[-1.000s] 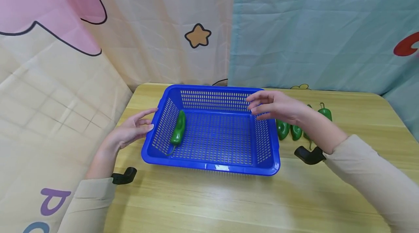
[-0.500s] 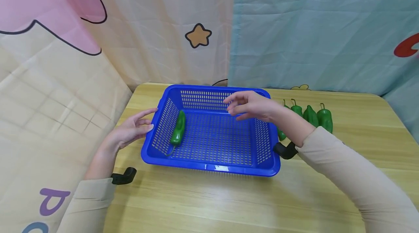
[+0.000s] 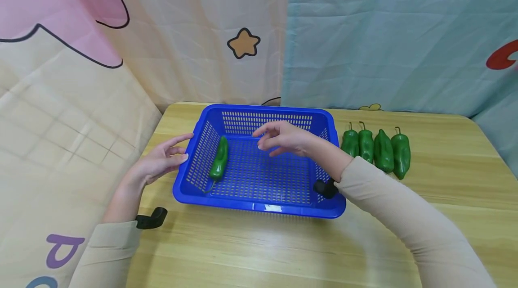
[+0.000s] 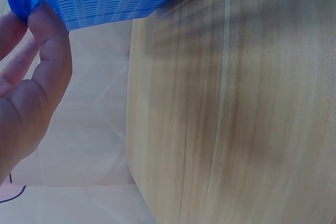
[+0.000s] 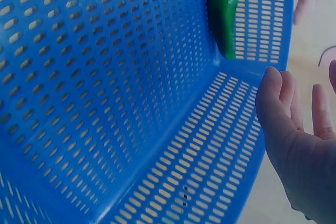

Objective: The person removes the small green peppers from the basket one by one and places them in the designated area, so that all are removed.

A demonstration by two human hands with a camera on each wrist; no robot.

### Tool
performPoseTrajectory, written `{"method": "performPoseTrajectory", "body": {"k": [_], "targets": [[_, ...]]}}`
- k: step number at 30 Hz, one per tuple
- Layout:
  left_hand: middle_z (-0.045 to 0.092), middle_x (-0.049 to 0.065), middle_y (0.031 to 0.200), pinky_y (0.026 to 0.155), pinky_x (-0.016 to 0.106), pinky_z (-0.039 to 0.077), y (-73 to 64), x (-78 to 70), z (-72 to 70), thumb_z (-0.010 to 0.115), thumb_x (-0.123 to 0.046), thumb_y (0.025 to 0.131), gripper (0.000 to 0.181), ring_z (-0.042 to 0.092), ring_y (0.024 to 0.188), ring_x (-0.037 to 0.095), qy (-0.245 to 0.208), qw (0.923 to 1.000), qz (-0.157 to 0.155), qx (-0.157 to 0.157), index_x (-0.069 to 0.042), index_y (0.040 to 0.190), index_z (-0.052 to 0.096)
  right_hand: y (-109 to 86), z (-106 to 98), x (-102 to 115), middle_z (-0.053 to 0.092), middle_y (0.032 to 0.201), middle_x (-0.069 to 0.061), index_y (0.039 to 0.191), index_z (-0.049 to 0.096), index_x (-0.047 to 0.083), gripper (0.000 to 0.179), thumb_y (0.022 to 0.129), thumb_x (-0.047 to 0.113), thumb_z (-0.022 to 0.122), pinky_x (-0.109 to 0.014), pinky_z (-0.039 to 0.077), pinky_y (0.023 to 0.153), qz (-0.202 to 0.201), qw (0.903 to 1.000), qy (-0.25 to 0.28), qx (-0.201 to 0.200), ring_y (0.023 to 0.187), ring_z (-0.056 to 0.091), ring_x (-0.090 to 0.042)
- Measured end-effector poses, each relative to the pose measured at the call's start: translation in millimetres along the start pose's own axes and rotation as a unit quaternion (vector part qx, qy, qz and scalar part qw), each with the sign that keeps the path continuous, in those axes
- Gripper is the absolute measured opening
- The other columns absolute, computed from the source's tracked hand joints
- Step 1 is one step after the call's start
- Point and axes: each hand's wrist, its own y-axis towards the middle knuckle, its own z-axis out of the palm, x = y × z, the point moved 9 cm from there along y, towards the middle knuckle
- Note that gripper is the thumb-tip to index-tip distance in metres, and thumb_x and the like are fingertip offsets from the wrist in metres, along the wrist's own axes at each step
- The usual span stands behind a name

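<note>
A blue slotted plastic basket [image 3: 259, 209] sits on the wooden table. My left hand [image 3: 163, 164] rests its thumb and index fingertips against the basket's left rim; the left wrist view shows the thumb [image 4: 50, 45] right at the blue edge. Above the basket's middle, my right hand [image 3: 285, 138] hovers with loosely bent fingers and nothing between them. Inside, along the left wall, lies one green pepper [image 3: 220, 159], partly seen in the right wrist view as a glossy green pepper [image 5: 226, 17].
Several green peppers [image 3: 383, 150] lie in a row on the table [image 3: 453, 166] to the right of the basket. Patterned curtains [image 3: 364, 31] hang behind the table and at its left. Each wrist carries a small black camera mount [image 3: 151, 218].
My right hand has moved left from the basket's right end to above its middle, uncovering the row of peppers. The left hand and the pepper in the basket stay put.
</note>
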Motion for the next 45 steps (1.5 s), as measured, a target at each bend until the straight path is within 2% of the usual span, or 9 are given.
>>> {"method": "performPoseTrajectory", "body": {"k": [9,15,23,32,38,45], "targets": [[0.055,0.008,0.102,0.08,0.029,0.053,-0.2,0.1,0.0,0.053,-0.002,0.093,0.066,0.063,0.087,0.017,0.005,1.0,0.0,0.001,-0.006,0.149,0.018,20.6,14,-5,0.06,0.091,-0.006,0.123,0.053,-0.001,0.035,0.088,-0.003,0.058,-0.051,0.046,0.09,0.01,0.9997,0.008,-0.019,0.096,0.059,-0.025],[0.057,0.008,0.102,0.081,0.03,0.053,0.4,-0.6,0.4,0.053,-0.002,0.093,0.066,0.063,0.088,0.017,0.007,1.0,0.004,0.004,-0.005,0.148,0.017,32.2,23,-9,0.06,0.09,-0.006,0.121,0.055,0.001,0.036,0.086,-0.003,0.06,-0.053,0.046,0.089,0.016,0.9993,0.016,-0.028,0.089,0.059,-0.021],[0.055,0.009,0.102,0.081,0.03,0.053,1.3,0.5,-0.1,0.053,-0.003,0.093,0.066,0.063,0.087,0.016,0.021,0.9998,0.0,-0.001,-0.004,0.148,0.017,48.2,34,-17,0.059,0.089,-0.006,0.123,0.054,0.001,0.039,0.085,-0.004,0.06,-0.054,0.045,0.09,0.025,0.9993,0.018,-0.023,0.113,0.05,-0.041],[0.056,0.008,0.101,0.081,0.029,0.053,0.8,-0.1,-0.2,0.054,-0.002,0.093,0.066,0.063,0.087,0.017,0.012,0.9999,0.003,-0.002,-0.006,0.148,0.018,66.4,46,-29,0.058,0.09,-0.006,0.128,0.051,0.003,0.047,0.084,-0.001,0.064,-0.051,0.048,0.087,0.044,0.9987,-0.001,-0.026,0.109,0.054,-0.037],[0.056,0.008,0.101,0.081,0.03,0.053,1.0,0.6,-1.8,0.054,-0.002,0.093,0.066,0.063,0.087,0.017,0.014,0.9999,0.003,-0.002,-0.005,0.148,0.018,80.4,50,-33,0.056,0.096,-0.009,0.128,0.052,0.006,0.048,0.083,-0.002,0.065,-0.05,0.049,0.086,0.051,0.9978,0.011,-0.041,0.111,0.052,-0.038],[0.056,0.008,0.101,0.082,0.03,0.053,1.1,1.6,-1.3,0.054,-0.002,0.093,0.065,0.063,0.088,0.017,0.012,0.9999,0.002,-0.004,-0.005,0.148,0.02,88.8,58,-33,0.053,0.092,-0.007,0.129,0.053,0.006,0.049,0.082,-0.003,0.065,-0.049,0.051,0.083,0.055,0.9969,0.017,-0.055,0.106,0.053,-0.037]]}}
